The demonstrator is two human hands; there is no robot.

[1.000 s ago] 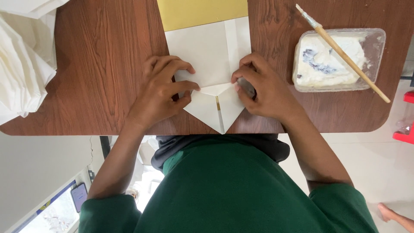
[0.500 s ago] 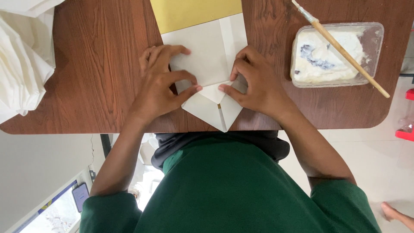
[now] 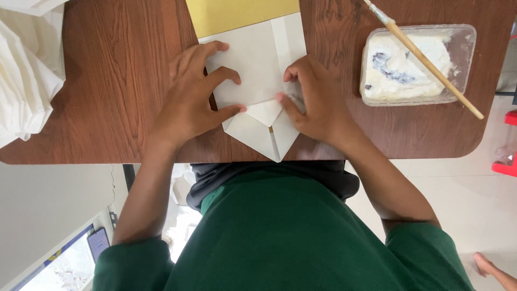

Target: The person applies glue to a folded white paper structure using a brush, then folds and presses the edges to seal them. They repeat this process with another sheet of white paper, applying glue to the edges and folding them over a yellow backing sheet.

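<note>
A white sheet of paper (image 3: 253, 59) lies on the brown wooden table (image 3: 113, 81), its near end folded into a point (image 3: 264, 137) at the table's front edge. My left hand (image 3: 191, 99) rests flat on the sheet's left side, thumb pressing near the small folded flap (image 3: 265, 112). My right hand (image 3: 318, 102) presses down on the right side, fingertips at the flap's right edge. Both hands hold the paper down against the table.
A yellow sheet (image 3: 237, 13) lies under the white one at the far edge. A clear plastic tub of white paste (image 3: 414, 67) stands at right with a brush (image 3: 425, 59) laid across it. Crumpled white paper (image 3: 24, 70) sits at left.
Both hands have shifted slightly along the fold. My left fingers spread farther up the sheet and my right fingertips moved onto the small flap.
</note>
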